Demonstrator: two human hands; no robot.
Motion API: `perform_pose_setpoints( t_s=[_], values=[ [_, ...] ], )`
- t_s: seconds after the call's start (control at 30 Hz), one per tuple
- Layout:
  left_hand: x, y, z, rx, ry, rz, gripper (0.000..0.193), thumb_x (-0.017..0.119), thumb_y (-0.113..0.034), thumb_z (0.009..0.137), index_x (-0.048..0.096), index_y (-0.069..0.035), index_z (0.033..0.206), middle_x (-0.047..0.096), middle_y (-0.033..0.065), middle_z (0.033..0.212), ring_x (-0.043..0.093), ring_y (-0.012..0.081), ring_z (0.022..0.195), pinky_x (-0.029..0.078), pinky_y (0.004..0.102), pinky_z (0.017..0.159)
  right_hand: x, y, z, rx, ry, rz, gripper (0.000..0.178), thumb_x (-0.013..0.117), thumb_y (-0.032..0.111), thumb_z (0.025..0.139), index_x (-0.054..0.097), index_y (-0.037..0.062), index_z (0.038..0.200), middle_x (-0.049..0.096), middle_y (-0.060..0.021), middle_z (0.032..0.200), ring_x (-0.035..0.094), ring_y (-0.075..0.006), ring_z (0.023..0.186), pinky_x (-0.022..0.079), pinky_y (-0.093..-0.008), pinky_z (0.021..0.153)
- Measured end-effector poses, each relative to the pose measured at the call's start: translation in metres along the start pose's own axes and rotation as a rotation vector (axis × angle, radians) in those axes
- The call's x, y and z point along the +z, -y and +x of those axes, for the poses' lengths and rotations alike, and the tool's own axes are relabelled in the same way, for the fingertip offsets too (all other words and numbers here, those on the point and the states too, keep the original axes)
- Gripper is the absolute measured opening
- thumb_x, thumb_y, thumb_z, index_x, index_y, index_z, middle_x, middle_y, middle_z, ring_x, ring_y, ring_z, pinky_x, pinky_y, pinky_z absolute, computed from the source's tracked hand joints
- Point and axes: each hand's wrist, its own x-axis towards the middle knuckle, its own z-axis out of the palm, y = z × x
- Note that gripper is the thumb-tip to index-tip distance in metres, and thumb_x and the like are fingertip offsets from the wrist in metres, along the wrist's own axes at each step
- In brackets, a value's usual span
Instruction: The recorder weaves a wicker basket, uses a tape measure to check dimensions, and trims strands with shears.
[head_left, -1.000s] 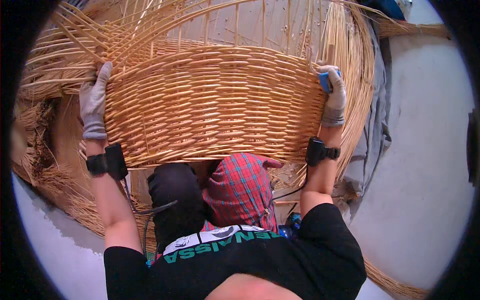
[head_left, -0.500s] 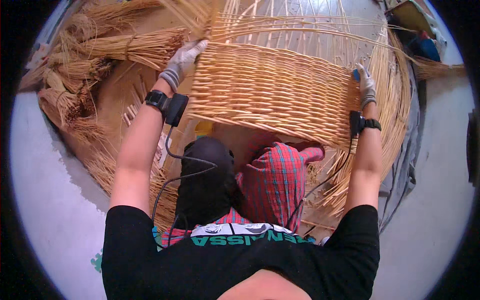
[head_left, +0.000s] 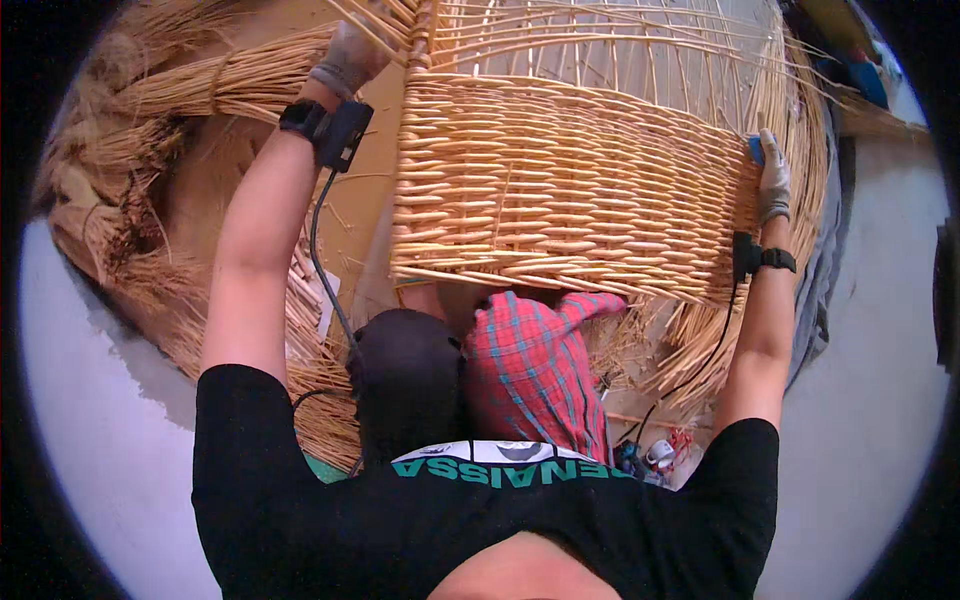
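Observation:
A woven wicker basket (head_left: 570, 185) stands tilted in front of my knees, with long uncut rods (head_left: 600, 40) reaching out beyond its far edge. My right hand (head_left: 774, 180), in a pale glove, grips the basket's right edge, and a small blue patch shows at its fingertips. My left hand (head_left: 352, 58), also gloved, is at the far left corner among the upright rods there. Its fingers are blurred and partly behind rods, so its hold cannot be made out. Black bands with boxes and cables sit on both wrists.
Bundles of thin rods (head_left: 220, 85) lie at the far left, and loose rods (head_left: 800, 140) spread along the right. A grey cloth (head_left: 822, 270) borders the rods on the right. Below the basket are my knees, one under red plaid cloth (head_left: 530, 360).
The basket has shifted right and its wall faces me more fully. My left hand has moved up and left from the corner; my right hand has gone right with the edge.

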Motion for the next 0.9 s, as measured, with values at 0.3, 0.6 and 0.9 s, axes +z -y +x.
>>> perform_pose_setpoints(
  t_s=[0.3, 0.6, 0.9],
  values=[
    [0.080, 0.012, -0.018, -0.215, -0.267, -0.605, 0.031, 0.055, -0.034, 0.105, 0.061, -0.008, 0.120, 0.067, 0.0076, 0.111, 0.066, 0.0225, 0.094, 0.058, 0.0384, 0.081, 0.007, 0.017, -0.018, 0.172, -0.045, 0.067, 0.048, 0.068, 0.050, 0.095, 0.075, 0.0051, 0.111, 0.073, -0.0018, 0.100, 0.066, -0.0155, 0.088, 0.052, -0.0320, 0.086],
    [0.101, -0.043, -0.047, -0.483, -0.425, -0.850, 0.028, 0.053, -0.028, 0.105, 0.063, -0.006, 0.120, 0.067, 0.0071, 0.113, 0.066, 0.0203, 0.097, 0.056, 0.0356, 0.084, 0.004, 0.022, -0.028, 0.173, 0.079, 0.092, 0.049, 0.060, 0.051, 0.100, 0.075, 0.0057, 0.111, 0.073, -0.0030, 0.104, 0.067, -0.0157, 0.091, 0.052, -0.0310, 0.090],
    [0.102, -0.060, -0.062, -0.580, -0.439, -0.897, 0.026, 0.052, -0.022, 0.105, 0.064, -0.005, 0.120, 0.067, 0.0066, 0.114, 0.065, 0.0182, 0.099, 0.054, 0.0328, 0.086, 0.006, 0.038, -0.043, 0.169, 0.061, 0.048, 0.044, 0.059, 0.045, 0.101, 0.074, 0.0056, 0.112, 0.074, -0.0046, 0.104, 0.067, -0.0162, 0.091, 0.052, -0.0306, 0.089]
  ],
)
